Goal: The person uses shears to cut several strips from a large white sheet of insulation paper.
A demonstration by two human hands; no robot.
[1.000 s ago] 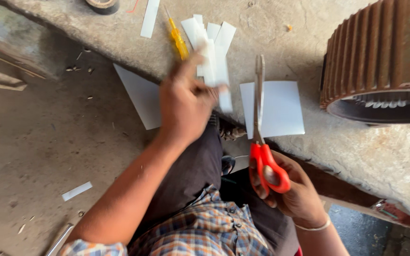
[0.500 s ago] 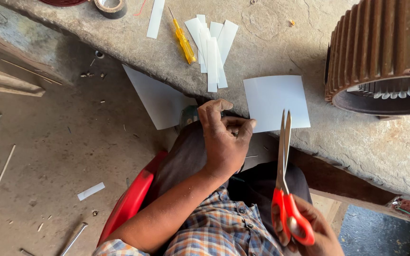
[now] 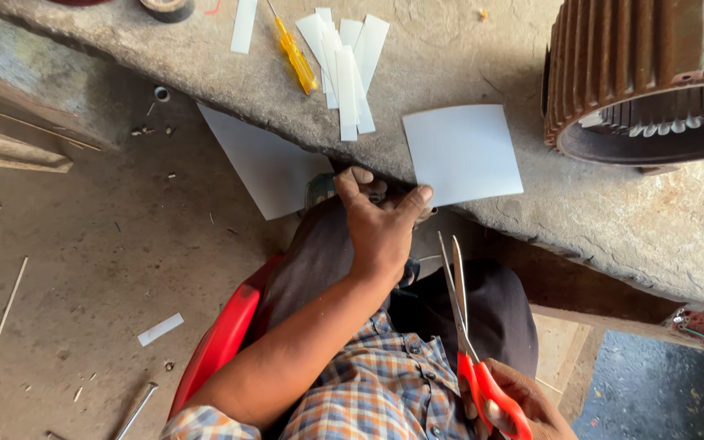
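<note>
At the near edge of a rough concrete slab (image 3: 466,49), the person's left hand (image 3: 380,224) rests with the palm down and the fingers loosely curled over the lip, the fingertip nearest the white paper square (image 3: 464,153) just touching its lower left corner; the hand grips nothing that can be seen. The square lies flat on the slab, its lower edge close to the lip. Lower right, the right hand (image 3: 523,407) is closed through the red handles of a pair of scissors (image 3: 470,342), whose blades point up toward the slab and stand slightly parted, well short of the paper. A larger white sheet (image 3: 266,163) hangs off the slab edge to the left of the left hand, partly over the dusty floor. Farther back on the slab a loose fan of narrow white paper strips (image 3: 348,69) lies beside a yellow-handled screwdriver (image 3: 295,57), and another single strip (image 3: 244,24) lies left of that. A big ribbed, rusty metal ring (image 3: 645,73) sits at the right end of the slab. The person wears a checked shirt and sits on a red seat (image 3: 222,342)
</note>
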